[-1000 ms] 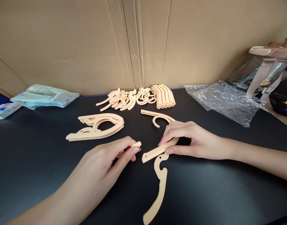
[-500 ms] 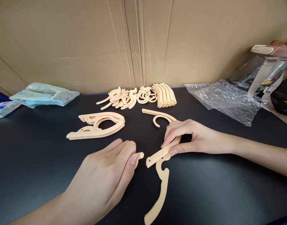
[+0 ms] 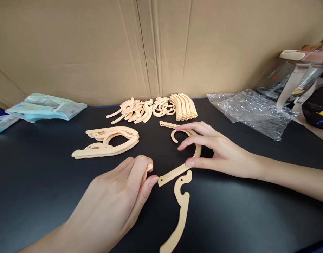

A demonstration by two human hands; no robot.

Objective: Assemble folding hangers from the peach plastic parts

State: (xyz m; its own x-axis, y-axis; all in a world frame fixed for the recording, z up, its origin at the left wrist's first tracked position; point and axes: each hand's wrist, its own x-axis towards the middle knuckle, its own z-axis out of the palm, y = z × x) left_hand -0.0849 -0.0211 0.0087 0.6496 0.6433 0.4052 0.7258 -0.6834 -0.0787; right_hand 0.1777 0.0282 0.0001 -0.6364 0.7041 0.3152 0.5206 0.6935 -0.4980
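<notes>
Cream plastic pieces of folding clothes hangers are around my hands. My left hand is closed on a small hanger piece; most of it is hidden by my fingers. My right hand is open with its fingers apart. Its thumb rests on or just over a hanger arm that has a hole at its near end and leads up into a bend. Behind the fingers, a curved hook and a far arm join that bend. A loose notched hanger arm lies just in front.
Folded hangers lie at left. Along the cardboard wall are a heap of notched arms, several hooks and stacked arms. A wipes pack sits far left; crumpled clear plastic and a strapped bottle stand right.
My right fingers have spread and lifted off the hanger arm. My left hand has shifted slightly left, its thumb moving away from the small piece, which now sits tucked against the index finger.
</notes>
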